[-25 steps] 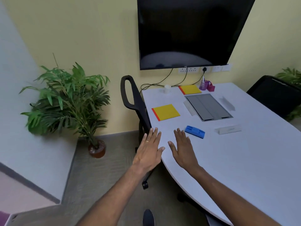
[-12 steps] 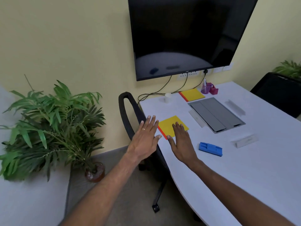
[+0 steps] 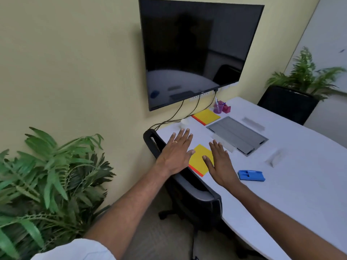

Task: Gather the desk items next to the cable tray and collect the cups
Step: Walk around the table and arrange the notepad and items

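Note:
A grey cable tray lid [image 3: 237, 135] is set into the white table [image 3: 293, 184]. A yellow notepad [image 3: 198, 160] with an orange edge lies near the table's left edge, between my hands. My left hand [image 3: 177, 151] hovers open just left of it, and my right hand [image 3: 220, 163] hovers open over its right side. A second yellow notepad [image 3: 206, 116] lies by the wall. A small white cup [image 3: 184, 122] stands near the cables, and a purple cup [image 3: 218, 107] with a pen stands beside a pink item [image 3: 226, 108]. A blue holder [image 3: 251, 175] lies right of my right hand.
A black office chair [image 3: 189, 186] is tucked under the table's left edge below my arms. Clear nameplates [image 3: 252, 123] [image 3: 275, 158] lie around the tray. A wall screen [image 3: 199, 53] hangs above, potted plants [image 3: 47, 177] stand left and far right, and another black chair [image 3: 287, 104] stands at the far side.
The view has moved closer to the table and wall. Both open hands have reached forward, now flanking the near yellow notepad, with the left hand over the table's edge.

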`<action>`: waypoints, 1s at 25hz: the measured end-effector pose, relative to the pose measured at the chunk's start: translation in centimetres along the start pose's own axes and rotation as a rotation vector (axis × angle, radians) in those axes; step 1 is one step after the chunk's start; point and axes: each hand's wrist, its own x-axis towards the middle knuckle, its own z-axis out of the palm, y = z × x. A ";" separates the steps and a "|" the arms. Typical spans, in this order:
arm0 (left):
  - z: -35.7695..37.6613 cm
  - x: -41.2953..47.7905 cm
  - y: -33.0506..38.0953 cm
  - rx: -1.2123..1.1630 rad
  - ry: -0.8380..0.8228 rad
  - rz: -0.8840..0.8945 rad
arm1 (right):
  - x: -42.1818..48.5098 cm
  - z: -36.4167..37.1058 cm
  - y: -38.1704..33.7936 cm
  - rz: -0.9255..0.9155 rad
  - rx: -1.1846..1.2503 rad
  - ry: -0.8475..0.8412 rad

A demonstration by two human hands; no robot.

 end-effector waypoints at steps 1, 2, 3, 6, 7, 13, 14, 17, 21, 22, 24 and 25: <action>-0.1 0.4 -1.1 -0.023 0.003 0.017 | 0.5 0.3 -0.6 0.004 -0.025 -0.004; -0.1 1.1 -2.5 -0.047 0.002 0.033 | 1.3 0.6 -1.2 0.006 -0.051 -0.005; -0.1 1.7 -3.7 -0.060 -0.006 0.050 | 2.1 0.7 -1.6 0.010 -0.068 -0.001; 0.4 5.0 -7.3 -0.060 -0.053 0.107 | 5.2 1.8 -1.5 0.047 -0.084 0.016; 0.7 6.7 -8.6 -0.047 -0.066 0.134 | 6.5 2.5 -1.0 0.067 -0.088 0.019; 3.7 16.5 -13.2 -0.005 -0.200 0.275 | 13.7 8.0 3.6 0.222 -0.112 0.007; 4.3 17.6 -13.8 0.004 -0.227 0.316 | 14.5 8.9 4.2 0.252 -0.113 -0.008; 6.6 21.0 -15.8 0.085 -0.275 0.475 | 16.9 11.4 5.7 0.291 -0.129 -0.016; 10.9 24.3 -16.9 0.109 -0.395 0.612 | 17.5 14.0 7.4 0.374 -0.169 -0.058; 12.3 25.4 -17.0 0.104 -0.432 0.630 | 17.6 14.6 8.0 0.406 -0.179 -0.085; 14.8 27.0 -17.3 0.112 -0.490 0.659 | 17.5 15.8 9.0 0.470 -0.211 -0.167; 16.0 27.7 -17.6 0.122 -0.509 0.677 | 17.3 16.5 9.5 0.501 -0.232 -0.195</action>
